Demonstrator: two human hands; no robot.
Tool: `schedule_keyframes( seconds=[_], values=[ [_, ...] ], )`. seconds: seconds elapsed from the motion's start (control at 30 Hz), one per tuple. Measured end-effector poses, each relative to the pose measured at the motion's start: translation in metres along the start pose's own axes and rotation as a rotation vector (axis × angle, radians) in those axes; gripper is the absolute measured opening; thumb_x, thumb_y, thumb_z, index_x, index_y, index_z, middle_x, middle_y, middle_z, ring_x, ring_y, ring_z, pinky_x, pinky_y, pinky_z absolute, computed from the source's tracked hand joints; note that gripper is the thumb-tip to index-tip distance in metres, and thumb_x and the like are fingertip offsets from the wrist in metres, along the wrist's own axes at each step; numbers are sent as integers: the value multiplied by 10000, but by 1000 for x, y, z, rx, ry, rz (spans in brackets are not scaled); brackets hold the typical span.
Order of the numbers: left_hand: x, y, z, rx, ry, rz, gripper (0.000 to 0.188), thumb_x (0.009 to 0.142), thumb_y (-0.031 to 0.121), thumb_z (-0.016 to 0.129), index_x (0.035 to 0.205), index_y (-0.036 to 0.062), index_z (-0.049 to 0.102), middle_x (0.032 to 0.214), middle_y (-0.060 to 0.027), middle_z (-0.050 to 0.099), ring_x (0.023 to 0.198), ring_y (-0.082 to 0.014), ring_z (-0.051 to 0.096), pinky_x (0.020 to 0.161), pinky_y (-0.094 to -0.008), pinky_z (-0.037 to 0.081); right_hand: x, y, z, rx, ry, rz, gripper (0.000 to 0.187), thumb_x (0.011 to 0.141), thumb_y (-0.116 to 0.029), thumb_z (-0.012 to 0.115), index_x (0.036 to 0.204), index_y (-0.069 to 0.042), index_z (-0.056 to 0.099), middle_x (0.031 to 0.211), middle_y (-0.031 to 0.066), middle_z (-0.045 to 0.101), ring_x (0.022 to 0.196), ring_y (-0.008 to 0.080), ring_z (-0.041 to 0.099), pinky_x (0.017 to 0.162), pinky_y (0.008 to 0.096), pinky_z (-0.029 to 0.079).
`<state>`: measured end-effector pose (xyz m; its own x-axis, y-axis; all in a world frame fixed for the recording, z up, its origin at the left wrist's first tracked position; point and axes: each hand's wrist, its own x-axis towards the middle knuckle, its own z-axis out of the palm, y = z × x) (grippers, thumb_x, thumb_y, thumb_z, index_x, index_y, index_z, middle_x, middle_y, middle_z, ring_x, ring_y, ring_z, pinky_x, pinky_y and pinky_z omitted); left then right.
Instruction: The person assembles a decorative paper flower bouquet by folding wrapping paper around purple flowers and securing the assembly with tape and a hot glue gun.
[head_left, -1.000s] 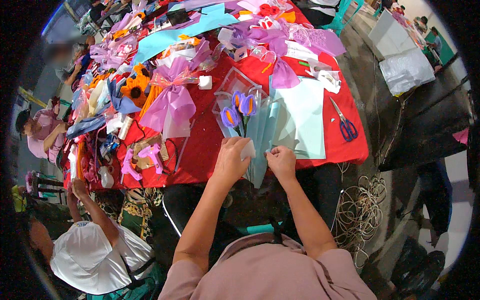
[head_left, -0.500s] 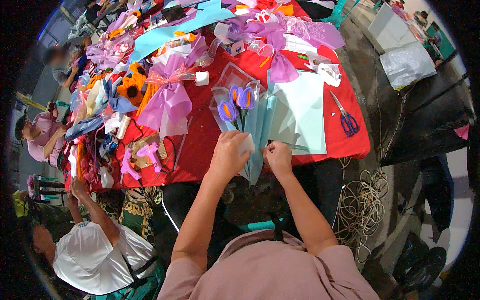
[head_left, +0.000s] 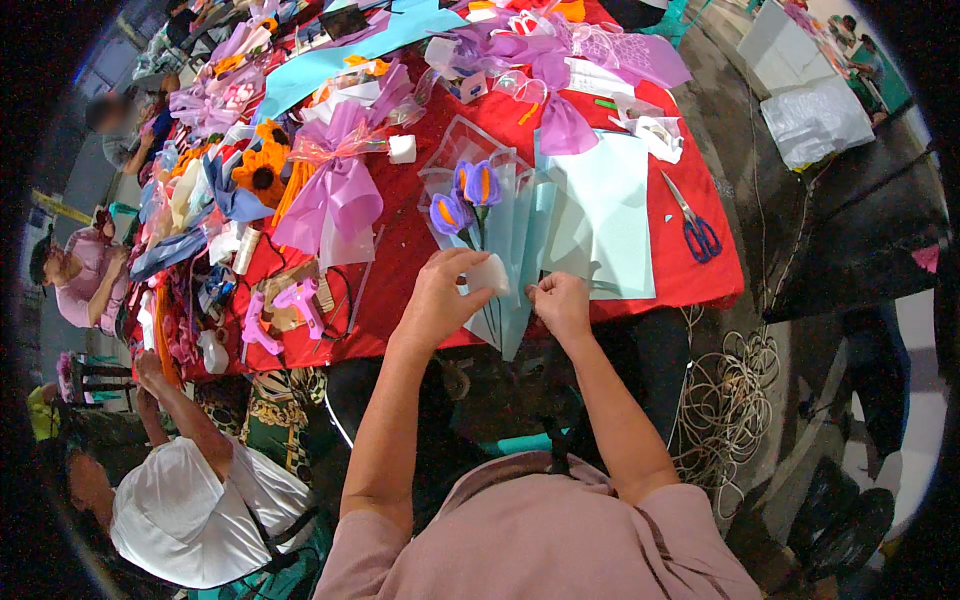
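Observation:
My left hand [head_left: 440, 290] is closed around a small white roll [head_left: 488, 276], thumb and fingers on either side of it. Beneath it lies a bouquet of purple and orange fuzzy flowers [head_left: 465, 195] with dark stems, backed by a clear, white-edged wrapper [head_left: 478, 140] and folded light blue paper [head_left: 520, 250]. My right hand [head_left: 562, 303] is pinched closed by the lower right edge of that folded paper; what its fingertips hold is too small to make out. A flat pale blue sheet [head_left: 600, 220] spreads out just beyond the right hand.
Dark-handled scissors [head_left: 692, 222] lie at the right on the red tablecloth [head_left: 700, 280]. Pink glue guns [head_left: 300, 302], a purple-wrapped bouquet [head_left: 335, 190] and orange flowers [head_left: 262, 175] crowd the left. A person in white [head_left: 200, 510] sits at lower left; a coiled cable [head_left: 730, 400] lies on the floor.
My left hand has shifted slightly left, its fingers higher on the white roll, which shows more now. The purple flowers sit a little higher and further left. My right hand stays near the paper's edge.

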<state>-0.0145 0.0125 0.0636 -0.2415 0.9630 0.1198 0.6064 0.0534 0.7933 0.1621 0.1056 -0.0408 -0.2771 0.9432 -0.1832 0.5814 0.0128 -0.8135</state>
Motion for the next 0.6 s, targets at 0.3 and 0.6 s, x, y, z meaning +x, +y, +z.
schedule_keyframes(
  seconds=[0.3, 0.6],
  values=[
    [-2, -11, 16, 183, -1, 146, 456, 677, 102, 766, 1119, 37, 678, 1111, -181, 642, 1044, -341, 604, 911, -402, 489, -16, -26, -9, -38, 48, -114, 225, 768, -230, 706, 737, -15, 646, 740, 190, 664, 714, 379, 645, 653, 455, 496],
    [-2, -12, 22, 174, -19, 122, 430, 696, 87, 751, 1112, 11, 674, 1090, -172, 649, 1042, -354, 587, 927, -417, 473, -24, -36, -6, -69, 81, -190, 186, 786, -193, 674, 761, -10, 651, 741, 195, 659, 720, 391, 641, 649, 470, 486]
  ],
)
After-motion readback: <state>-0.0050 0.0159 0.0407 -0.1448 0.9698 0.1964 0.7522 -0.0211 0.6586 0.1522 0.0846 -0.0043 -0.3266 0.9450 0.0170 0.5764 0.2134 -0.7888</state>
